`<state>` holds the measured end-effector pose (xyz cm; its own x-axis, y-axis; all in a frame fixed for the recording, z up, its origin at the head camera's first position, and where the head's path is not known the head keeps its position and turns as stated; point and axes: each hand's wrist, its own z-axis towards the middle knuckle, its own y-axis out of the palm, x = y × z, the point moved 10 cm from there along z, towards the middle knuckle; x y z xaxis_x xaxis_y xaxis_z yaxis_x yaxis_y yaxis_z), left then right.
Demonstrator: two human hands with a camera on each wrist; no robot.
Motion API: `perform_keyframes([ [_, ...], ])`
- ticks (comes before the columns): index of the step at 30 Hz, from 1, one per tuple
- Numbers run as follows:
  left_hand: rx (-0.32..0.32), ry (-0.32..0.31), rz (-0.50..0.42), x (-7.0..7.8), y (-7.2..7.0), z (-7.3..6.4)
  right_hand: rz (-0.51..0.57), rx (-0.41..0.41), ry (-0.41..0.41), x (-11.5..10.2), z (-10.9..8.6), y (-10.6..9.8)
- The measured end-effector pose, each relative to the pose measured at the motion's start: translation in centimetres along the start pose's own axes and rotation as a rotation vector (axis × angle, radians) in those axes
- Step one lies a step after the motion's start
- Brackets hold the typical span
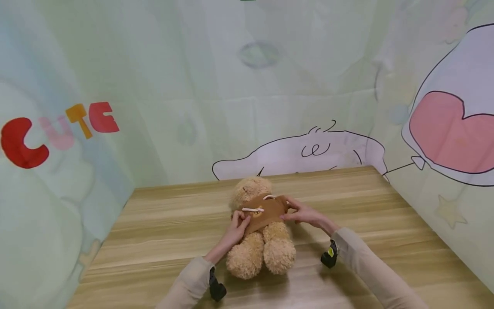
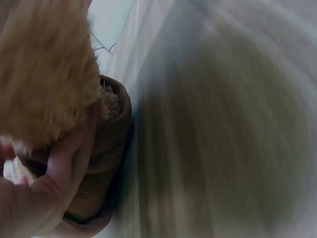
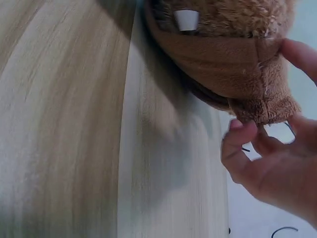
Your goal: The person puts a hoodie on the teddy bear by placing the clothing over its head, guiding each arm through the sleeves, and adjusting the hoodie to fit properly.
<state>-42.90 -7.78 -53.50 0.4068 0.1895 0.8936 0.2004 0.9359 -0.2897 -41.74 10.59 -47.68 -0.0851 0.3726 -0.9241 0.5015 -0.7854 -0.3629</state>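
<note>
A light-brown teddy bear [image 1: 279,251] lies on the table with its legs towards me. It wears a brown hoodie [image 1: 272,218] with white drawstrings [image 1: 251,210] and a small bear emblem on the front. My left hand [image 1: 235,229] grips the hoodie at its left side; in the left wrist view, fur hides part of those fingers. On the other side, my right hand [image 1: 305,214] pinches the hoodie's sleeve [image 3: 270,96] between thumb and fingers. A white tag [image 3: 187,20] shows at the hem in the right wrist view.
The wood-grain table [image 1: 162,240] extends around the bear on all sides. Behind it hangs a pale green printed curtain [image 1: 173,86] with cartoon figures and coloured letters. Black wrist devices [image 1: 329,255] sit at both sleeve cuffs.
</note>
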Motion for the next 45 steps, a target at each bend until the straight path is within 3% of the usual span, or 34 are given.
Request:
perform_keyframes([
  [2, -0.024, -0.053, 0.065, 3.9, 0.5, -0.8, -0.021, 0.033, -0.040, -0.5, -0.1, 0.0],
  [4, -0.071, -0.102, 0.077, 7.3, 0.9, -1.5, -0.081, 0.121, -0.081, -1.1, -0.3, -0.3],
  [6, -0.096, -0.156, 0.078, 9.1, 1.1, -2.0, -0.163, 0.248, -0.122, -1.6, -0.6, -0.6],
  [9, -0.111, -0.240, 0.038, 9.9, 1.0, -2.5, -0.275, 0.409, -0.156, -2.5, -1.2, -0.7],
  [12, -0.115, -0.263, -0.009, 9.9, 1.0, -2.4, -0.309, 0.493, -0.172, -3.0, -1.5, -0.8],
  [15, -0.130, -0.291, -0.068, 10.6, 1.2, -2.3, -0.290, 0.490, -0.168, -2.8, -1.5, -0.9],
  [17, -0.129, -0.282, -0.056, 10.9, 1.1, -2.1, -0.266, 0.467, -0.157, -2.5, -1.2, -0.9],
  [20, -0.117, -0.286, -0.035, 10.6, 1.0, -2.1, -0.271, 0.432, -0.223, -2.5, -0.9, -0.5],
  [21, -0.111, -0.259, -0.017, 9.9, 0.9, -2.0, -0.287, 0.422, -0.275, -2.8, -0.9, -0.3],
  [23, -0.095, -0.203, -0.001, 8.3, 0.9, -1.8, -0.301, 0.429, -0.456, -1.4, 0.4, -0.3],
  [25, -0.075, -0.079, 0.022, 5.4, 0.8, -1.3, -0.326, 0.429, -0.554, -0.7, 0.9, -0.2],
  [27, -0.068, -0.019, 0.023, 4.2, 0.9, -1.3, -0.344, 0.450, -0.623, -0.9, 0.9, -0.2],
  [28, -0.066, -0.012, 0.017, 4.2, 0.8, -1.4, -0.334, 0.451, -0.617, -0.9, 1.0, -0.2],
  [30, -0.062, -0.044, 0.002, 5.1, 0.8, -1.6, -0.364, 0.419, -0.540, -3.1, -0.3, 0.3],
  [32, -0.069, -0.136, 0.026, 8.2, 1.3, -1.9, -0.414, 0.374, -0.487, -4.0, -1.5, 0.4],
  [34, -0.072, -0.189, 0.035, 9.6, 1.5, -2.0, -0.429, 0.281, -0.393, -4.0, -1.8, 0.4],
  [36, -0.074, -0.218, 0.057, 10.0, 1.4, -2.0, -0.384, 0.174, -0.287, -3.3, -1.6, 0.4],
  [38, -0.082, -0.178, 0.066, 9.4, 1.2, -1.8, -0.271, 0.106, -0.159, -2.0, -1.6, -0.1],
  [41, -0.064, -0.013, 0.120, 3.9, 1.3, -0.7, -0.122, 0.084, -0.034, -0.4, -1.4, -0.8],
  [42, -0.061, 0.056, 0.138, 1.6, 1.3, -0.2, -0.096, 0.101, -0.026, -0.1, -1.2, -1.0],
  [45, -0.043, 0.159, 0.203, -3.8, 1.7, 0.6, -0.049, 0.139, -0.063, 0.0, -0.8, -1.3],
])
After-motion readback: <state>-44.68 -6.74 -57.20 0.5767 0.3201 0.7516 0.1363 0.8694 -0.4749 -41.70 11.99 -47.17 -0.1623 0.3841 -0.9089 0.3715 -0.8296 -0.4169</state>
